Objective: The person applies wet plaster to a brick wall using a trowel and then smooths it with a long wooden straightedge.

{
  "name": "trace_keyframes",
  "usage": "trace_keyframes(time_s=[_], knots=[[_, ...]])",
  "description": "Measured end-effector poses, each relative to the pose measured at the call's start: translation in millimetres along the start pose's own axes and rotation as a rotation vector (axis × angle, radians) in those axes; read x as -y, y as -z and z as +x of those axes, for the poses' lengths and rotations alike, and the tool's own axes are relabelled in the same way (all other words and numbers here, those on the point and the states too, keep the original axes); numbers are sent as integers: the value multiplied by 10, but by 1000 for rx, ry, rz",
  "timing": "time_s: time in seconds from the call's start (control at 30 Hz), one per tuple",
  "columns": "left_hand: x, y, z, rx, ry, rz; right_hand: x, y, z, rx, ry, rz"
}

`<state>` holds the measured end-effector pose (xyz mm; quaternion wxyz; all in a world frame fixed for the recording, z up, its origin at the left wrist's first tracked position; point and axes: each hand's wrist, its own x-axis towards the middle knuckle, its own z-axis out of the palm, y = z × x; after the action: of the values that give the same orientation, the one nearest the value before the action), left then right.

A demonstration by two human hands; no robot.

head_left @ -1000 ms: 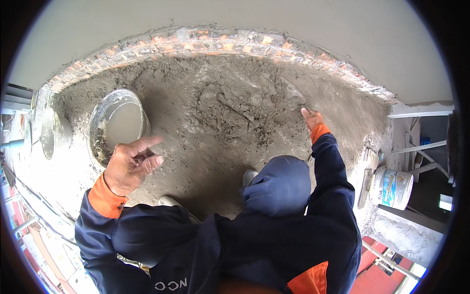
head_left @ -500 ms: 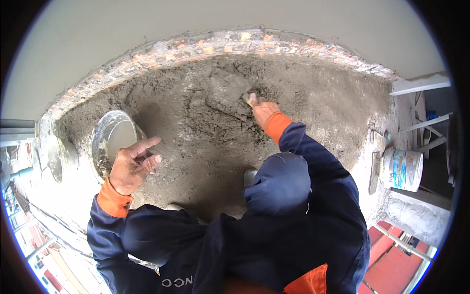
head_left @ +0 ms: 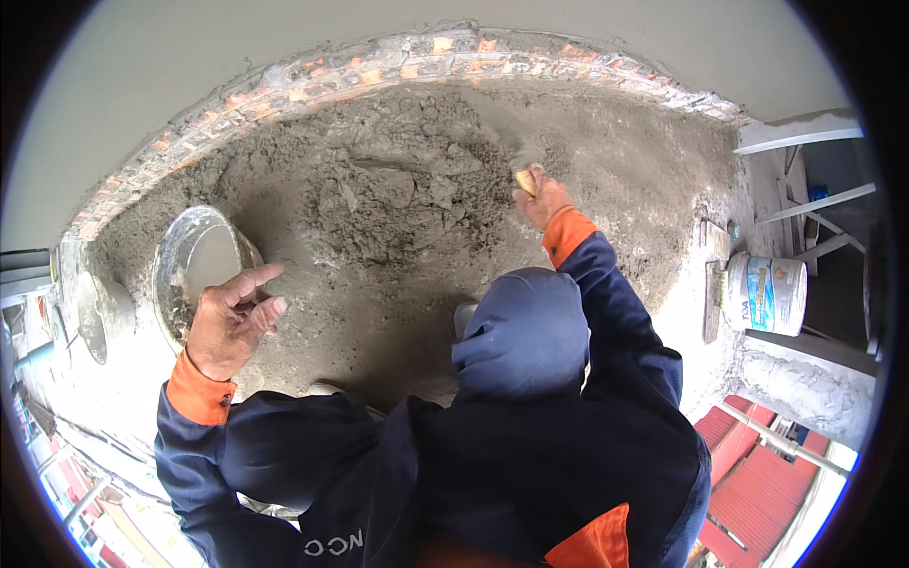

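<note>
My right hand (head_left: 538, 197) grips the pale yellowish handle (head_left: 525, 182) of a trowel at the right side of a rough mound of wet grey mortar (head_left: 398, 185). Motion blurs the blade beyond the fingers, and its outline cannot be made out. My left hand (head_left: 235, 322) is raised with index finger stretched out and fingers apart, holding nothing. It overlaps the front of a dirty bucket (head_left: 175, 265) of murky grey liquid at the left; whether it touches the rim I cannot tell.
A curved band of exposed brick (head_left: 369, 71) lies beyond the mortar, below a grey plastered wall (head_left: 454, 19). On the right are a white pail (head_left: 786, 293) on its side, a long flat tool (head_left: 712, 303) and an opening with pale braces (head_left: 824, 204). Red roofs (head_left: 757, 483) show past a rail.
My right hand swung left across the mortar with the trowel, then came back partly to the right. My left hand kept its raised pose. The whole view shifted slightly.
</note>
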<state>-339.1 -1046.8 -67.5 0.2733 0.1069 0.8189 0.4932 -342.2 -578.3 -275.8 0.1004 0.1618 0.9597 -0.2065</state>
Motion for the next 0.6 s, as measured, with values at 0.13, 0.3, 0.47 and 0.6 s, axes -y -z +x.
trace_keyframes(time_s=[0.13, 0.3, 0.47, 0.6], knots=[[-44, -3, 21, 62, -19, 12, 139, -273, 524, -57, -463, 84], [-78, -13, 11, 45, 9, 38, 974, -582, 392, 119, -19, -14], [3, -1, 31, 27, -37, 38, 630, -245, 56, 158, 105, -57], [50, 27, 18, 36, -11, 11, -308, 165, 215, -25, -256, 35]])
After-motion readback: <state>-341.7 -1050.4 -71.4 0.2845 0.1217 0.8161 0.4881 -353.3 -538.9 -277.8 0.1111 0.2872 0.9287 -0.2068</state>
